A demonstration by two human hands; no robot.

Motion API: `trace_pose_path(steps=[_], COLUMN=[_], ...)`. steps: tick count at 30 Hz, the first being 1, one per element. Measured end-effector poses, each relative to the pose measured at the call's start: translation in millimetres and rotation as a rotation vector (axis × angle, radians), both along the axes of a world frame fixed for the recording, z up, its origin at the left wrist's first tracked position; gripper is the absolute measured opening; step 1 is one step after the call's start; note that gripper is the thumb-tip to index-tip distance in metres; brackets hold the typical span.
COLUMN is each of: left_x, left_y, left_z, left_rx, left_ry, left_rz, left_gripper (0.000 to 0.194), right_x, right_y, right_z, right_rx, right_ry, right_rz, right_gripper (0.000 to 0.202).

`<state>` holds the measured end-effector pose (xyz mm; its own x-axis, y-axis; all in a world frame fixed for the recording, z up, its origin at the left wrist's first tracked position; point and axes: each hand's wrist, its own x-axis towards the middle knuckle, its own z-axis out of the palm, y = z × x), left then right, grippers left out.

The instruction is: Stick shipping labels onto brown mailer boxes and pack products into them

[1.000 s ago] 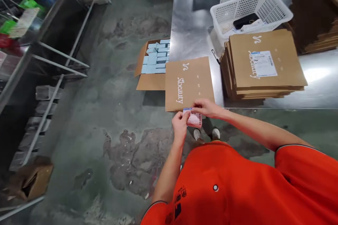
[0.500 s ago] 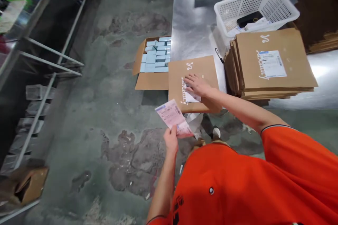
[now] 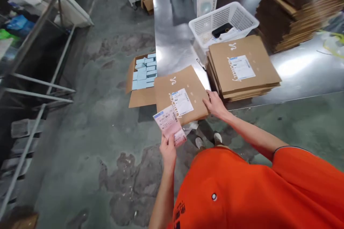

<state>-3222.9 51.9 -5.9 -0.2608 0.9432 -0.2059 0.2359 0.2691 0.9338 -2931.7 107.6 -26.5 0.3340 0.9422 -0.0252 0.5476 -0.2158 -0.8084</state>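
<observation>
Between the thumb and fingers of my left hand (image 3: 168,149) is a stack of pinkish printed shipping labels (image 3: 168,123), its top overlapping the near edge of a flat cardboard box. That cardboard box (image 3: 196,94) lies at the table's corner, with white lettering and a white shipping label (image 3: 183,102) stuck on its face. My right hand (image 3: 215,104) grips its right edge, fingers closed there and partly out of sight. Right of it, a stack of similar flat boxes (image 3: 243,73) carries a label on the top one.
A white plastic basket (image 3: 196,28) with a black item and papers stands behind the stack. An open carton (image 3: 142,101) of light blue boxes sits left of the metal table (image 3: 172,55). Piled cardboard (image 3: 298,32) lies at the far right, a metal rack (image 3: 40,86) at left.
My right hand has slid off the box's label to its right edge, and the box has turned slightly. The labels in my left hand now overlap the box. The camera view has shifted.
</observation>
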Motion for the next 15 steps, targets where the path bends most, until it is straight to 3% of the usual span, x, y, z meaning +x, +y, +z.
trace_pose_path(steps=[2, 5, 7, 9, 10, 12, 14, 15], left_x=[16, 43, 59, 71, 75, 80, 82, 81], left_y=[-4, -3, -2, -5, -8, -14, -19, -21], left_z=[8.5, 17.1, 19.8, 20.3, 19.9, 18.3, 16.4, 15.8], left_rx=[-0.067, -0.150, -0.218, -0.297, -0.326, -0.366, -0.361, -0.350], left_ry=[-0.118, -0.258, -0.283, -0.289, -0.294, -0.296, -0.275, -0.252], left_rz=[0.044, -0.055, -0.116, -0.142, -0.149, -0.183, -0.222, -0.247], left_gripper=[0.040, 0.049, 0.051, 0.052, 0.053, 0.055, 0.053, 0.052], right_x=[36, 130, 199, 245, 253, 235, 180, 145], right_y=[-5, -18, -24, -25, -23, -15, -4, 1], right_z=[8.8, 21.0, 29.4, 39.5, 45.2, 56.7, 66.2, 69.4], right_rx=[0.121, 0.279, 0.275, 0.159, 0.115, 0.143, 0.247, 0.272], right_ry=[0.065, -0.010, -0.091, -0.176, -0.245, -0.371, -0.319, -0.171], right_rz=[-0.046, -0.213, -0.281, -0.263, -0.248, -0.186, 0.038, 0.228], right_gripper=[0.050, 0.054, 0.052, 0.046, 0.045, 0.055, 0.070, 0.073])
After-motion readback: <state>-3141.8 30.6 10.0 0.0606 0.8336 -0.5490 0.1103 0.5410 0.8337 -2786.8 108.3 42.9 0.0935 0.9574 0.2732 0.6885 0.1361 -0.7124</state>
